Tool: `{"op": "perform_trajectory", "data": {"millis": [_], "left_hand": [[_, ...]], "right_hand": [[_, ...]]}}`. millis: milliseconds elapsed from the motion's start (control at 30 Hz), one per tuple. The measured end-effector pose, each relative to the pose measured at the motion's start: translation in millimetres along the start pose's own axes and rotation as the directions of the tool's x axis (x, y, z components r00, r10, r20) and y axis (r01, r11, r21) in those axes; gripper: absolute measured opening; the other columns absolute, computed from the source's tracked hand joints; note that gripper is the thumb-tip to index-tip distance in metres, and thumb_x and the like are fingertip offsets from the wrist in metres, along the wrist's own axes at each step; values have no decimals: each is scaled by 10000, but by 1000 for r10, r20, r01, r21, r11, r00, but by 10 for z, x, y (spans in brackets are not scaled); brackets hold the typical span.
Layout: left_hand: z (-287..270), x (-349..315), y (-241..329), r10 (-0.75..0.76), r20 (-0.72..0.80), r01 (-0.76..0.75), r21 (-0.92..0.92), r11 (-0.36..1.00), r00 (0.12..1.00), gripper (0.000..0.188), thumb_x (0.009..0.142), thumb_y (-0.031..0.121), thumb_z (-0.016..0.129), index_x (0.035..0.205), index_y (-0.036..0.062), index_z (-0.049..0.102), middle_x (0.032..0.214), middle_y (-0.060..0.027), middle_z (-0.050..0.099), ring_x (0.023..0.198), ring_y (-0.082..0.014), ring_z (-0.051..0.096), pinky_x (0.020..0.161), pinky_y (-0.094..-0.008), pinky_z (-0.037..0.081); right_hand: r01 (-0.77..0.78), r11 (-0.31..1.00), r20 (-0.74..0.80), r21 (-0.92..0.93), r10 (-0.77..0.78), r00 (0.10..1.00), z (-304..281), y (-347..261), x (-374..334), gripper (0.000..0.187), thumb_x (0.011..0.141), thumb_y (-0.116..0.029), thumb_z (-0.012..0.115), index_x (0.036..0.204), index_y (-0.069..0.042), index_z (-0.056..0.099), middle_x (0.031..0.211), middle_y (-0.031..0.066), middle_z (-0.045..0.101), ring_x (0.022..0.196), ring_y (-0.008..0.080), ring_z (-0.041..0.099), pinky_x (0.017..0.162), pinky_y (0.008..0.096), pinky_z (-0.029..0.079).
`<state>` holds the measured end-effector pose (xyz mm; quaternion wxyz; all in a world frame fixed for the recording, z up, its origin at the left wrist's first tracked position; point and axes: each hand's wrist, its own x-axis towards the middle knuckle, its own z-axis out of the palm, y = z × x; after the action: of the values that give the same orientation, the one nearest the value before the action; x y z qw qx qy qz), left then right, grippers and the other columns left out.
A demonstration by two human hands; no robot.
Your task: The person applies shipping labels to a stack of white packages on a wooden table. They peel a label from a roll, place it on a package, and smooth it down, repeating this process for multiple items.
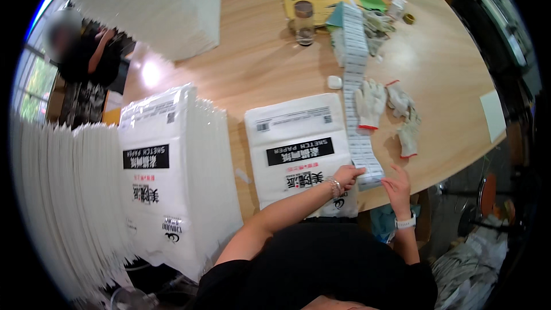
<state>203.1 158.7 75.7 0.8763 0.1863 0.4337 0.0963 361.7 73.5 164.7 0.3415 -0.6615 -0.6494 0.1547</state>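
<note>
Left hand (346,177) — fingers curled, right hand (397,185) nearby

We have a wide, light wood-grained surface (258,51) with curved edges. A tall white stack (155,11) rises at its far left. Toward the near edge, a flat white printed package (295,116) lies with a black band across its middle. Along its right side, a long strip of white labels (354,51) stretches toward the far end. Beside the strip we find a small white case (334,82) on its left and red-cuffed white gloves (372,106) on its right. Farther off stand a clear lidded jar (304,26) and a brown tape roll (408,18). A pale sheet (492,116) lies by the right edge.
</note>
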Motion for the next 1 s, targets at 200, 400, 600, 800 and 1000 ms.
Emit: {"op": "perform_trajectory", "data": {"millis": [200,400,600,800,1000], "left_hand": [[-424,-171,89,752,-10,-528,706,472,659,216,810,247,548,864,38,543,785,-69,557,659,-177,531,578,-300,442],[-1809,-746,471,964,-85,287,958,10,251,284,782,152,514,1051,62,533,1231,-68,427,1150,-227,364,934,-407,312],[-2100,-836,457,987,-72,121,991,55,147,300,772,99,522,1061,18,514,1235,-100,422,1139,-260,388,935,-383,326],[-2211,-797,430,984,-177,-204,963,176,17,335,712,-24,536,1038,11,470,1226,-128,420,1089,-309,418,907,-394,347],[-2255,-743,415,982,-182,-254,953,162,-53,270,685,-36,536,932,33,452,1210,-129,424,1035,-321,445,857,-392,383]], "right_hand": [[-154,822,-25,549,199,980,392,-286,270,85,739,35,602,822,17,603,862,68,570,793,121,529,655,211,427],[-338,716,362,611,127,923,1583,-649,1094,125,772,-61,605,868,17,624,743,27,603,666,70,531,597,193,425],[-274,770,411,576,17,911,2655,-842,1503,168,746,-119,629,837,22,640,680,45,616,616,74,540,566,205,431],[-214,858,400,467,12,917,2980,-1007,1557,186,732,-145,619,821,16,641,668,103,629,575,128,579,566,243,456],[-240,883,412,403,59,909,3045,-1012,1575,195,729,-162,615,823,6,645,676,116,632,588,157,601,573,257,464]]}}
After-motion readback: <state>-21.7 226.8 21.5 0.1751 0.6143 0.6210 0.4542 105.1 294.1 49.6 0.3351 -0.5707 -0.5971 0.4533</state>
